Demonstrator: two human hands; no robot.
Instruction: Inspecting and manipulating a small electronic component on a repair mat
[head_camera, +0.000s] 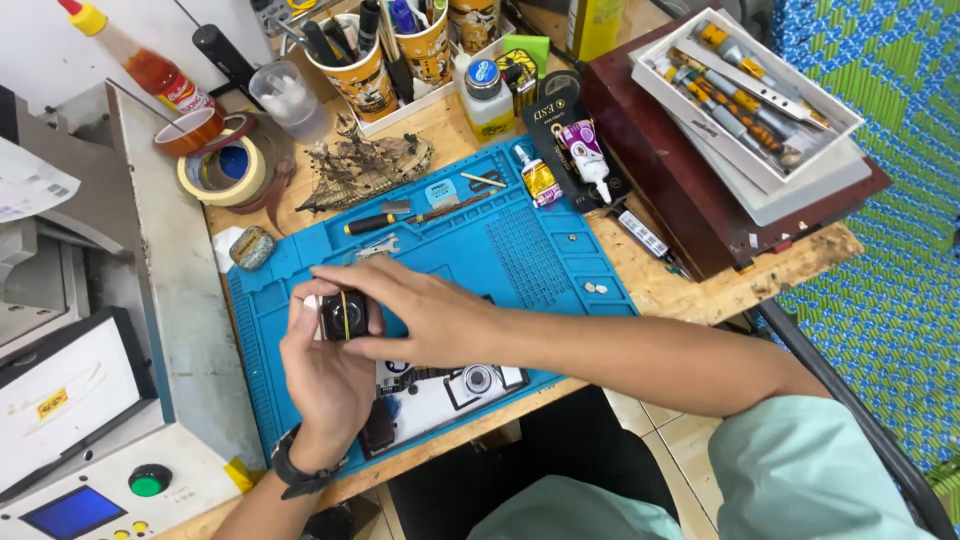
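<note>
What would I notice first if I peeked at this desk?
Probably the two hands in the middle: the left hand and right hand hold a small black device with a yellow band over the bright blue work mat. Behind the mat sits a little model ship, and at the right a white tray of tools rests on a dark red box.

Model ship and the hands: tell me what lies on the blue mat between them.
Head view: between the model ship and the hands lie a black-and-yellow screwdriver, a thin brown stick tool and a small metal wrench on the blue mat.
</note>
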